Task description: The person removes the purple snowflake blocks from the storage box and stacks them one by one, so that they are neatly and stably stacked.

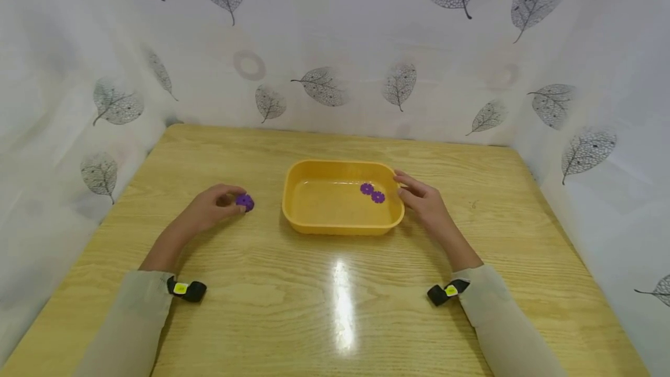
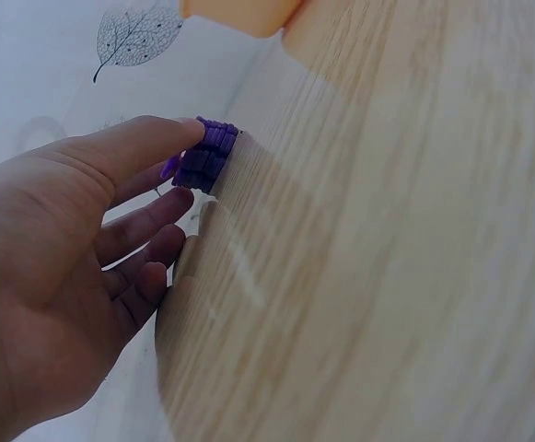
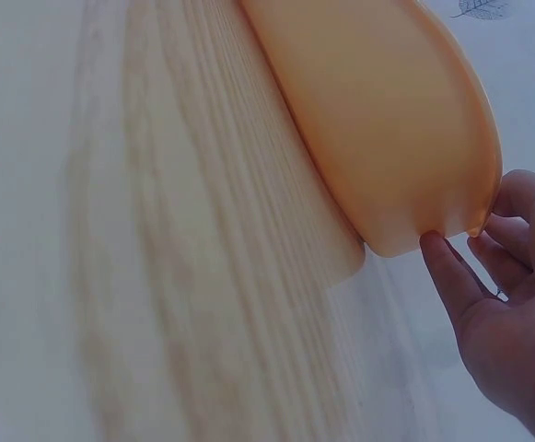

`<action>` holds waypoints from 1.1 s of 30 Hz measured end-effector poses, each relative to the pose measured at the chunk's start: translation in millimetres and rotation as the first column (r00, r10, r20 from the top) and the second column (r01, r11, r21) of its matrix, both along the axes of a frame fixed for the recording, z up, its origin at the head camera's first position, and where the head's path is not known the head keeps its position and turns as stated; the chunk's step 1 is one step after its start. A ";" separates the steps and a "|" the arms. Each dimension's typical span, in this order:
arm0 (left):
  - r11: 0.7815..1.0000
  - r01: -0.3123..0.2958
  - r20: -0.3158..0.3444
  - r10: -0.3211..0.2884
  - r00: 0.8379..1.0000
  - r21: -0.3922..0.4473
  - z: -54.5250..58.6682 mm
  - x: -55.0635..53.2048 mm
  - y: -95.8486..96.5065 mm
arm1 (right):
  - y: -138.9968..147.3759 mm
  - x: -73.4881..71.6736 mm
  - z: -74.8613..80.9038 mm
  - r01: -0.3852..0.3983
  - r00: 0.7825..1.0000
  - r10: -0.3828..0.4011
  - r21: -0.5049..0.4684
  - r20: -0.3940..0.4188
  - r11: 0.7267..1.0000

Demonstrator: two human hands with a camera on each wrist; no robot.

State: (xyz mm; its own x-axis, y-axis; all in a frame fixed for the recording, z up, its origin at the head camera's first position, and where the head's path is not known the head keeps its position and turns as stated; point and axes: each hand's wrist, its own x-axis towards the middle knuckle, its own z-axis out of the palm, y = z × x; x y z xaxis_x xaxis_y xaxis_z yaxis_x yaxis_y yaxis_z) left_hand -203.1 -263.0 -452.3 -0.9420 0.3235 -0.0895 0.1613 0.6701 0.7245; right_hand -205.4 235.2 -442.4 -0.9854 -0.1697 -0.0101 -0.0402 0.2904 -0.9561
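Observation:
On the left of the table, my left hand pinches a small stack of purple notched discs between thumb and fingers. In the left wrist view the stack stands at the table surface, its layered edges showing; the other fingers curve loosely below it. A yellow plastic basin sits at the middle of the table. Two purple flower-shaped discs lie inside it, towards the right end. My right hand holds the basin's right end, with fingers at the rim and the thumb against the outer wall in the right wrist view.
The light wood-grain table carries a bright reflection in front of the basin. A white curtain with grey leaf prints hangs behind and along both sides. Each sleeve cuff has a black strap on it.

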 end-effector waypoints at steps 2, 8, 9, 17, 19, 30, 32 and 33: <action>1.000 -0.001 0.004 0.001 1.000 -0.002 0.8 0.7 0.3 | 0.3 -0.2 -0.5 -0.001 1.000 0.001 0.002 -0.001 1.000; 1.000 -0.005 0.014 0.005 1.000 -0.001 2.6 2.1 0.6 | 0.3 -0.4 -0.2 0.002 1.000 -0.002 0.006 -0.001 1.000; 1.000 -0.004 0.013 0.004 1.000 -0.001 2.7 2.2 0.7 | 0.2 -0.3 0.0 0.003 1.000 -0.003 0.004 0.000 1.000; 1.000 -0.002 0.006 0.002 1.000 -0.006 2.9 2.3 0.9 | -0.7 1.2 0.5 0.006 1.000 -0.006 0.005 -0.001 1.000; 1.000 -0.003 0.008 0.003 1.000 -0.006 2.1 1.8 0.8 | -0.5 1.4 0.7 0.006 1.000 -0.006 0.006 -0.001 1.000; 1.000 0.007 0.004 -0.007 1.000 -0.019 -0.5 -1.8 2.0 | -0.8 1.3 0.9 0.003 1.000 -0.003 0.007 0.001 1.000; 1.000 0.010 0.001 -0.010 1.000 -0.021 -0.8 -2.0 2.0 | -1.1 1.4 1.0 0.004 1.000 -0.004 0.009 0.001 1.000; 1.000 0.012 -0.002 -0.012 1.000 -0.021 -1.0 -2.1 2.1 | -1.3 1.4 1.0 0.004 1.000 -0.004 0.011 0.000 1.000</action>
State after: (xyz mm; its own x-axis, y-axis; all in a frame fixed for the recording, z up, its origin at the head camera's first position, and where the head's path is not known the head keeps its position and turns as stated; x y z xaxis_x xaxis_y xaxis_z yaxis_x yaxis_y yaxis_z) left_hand -205.2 -260.9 -453.3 -0.9382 0.3331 -0.0939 0.1715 0.6832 0.7098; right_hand -204.0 233.9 -441.4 -0.9861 -0.1655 -0.0119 -0.0390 0.3006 -0.9530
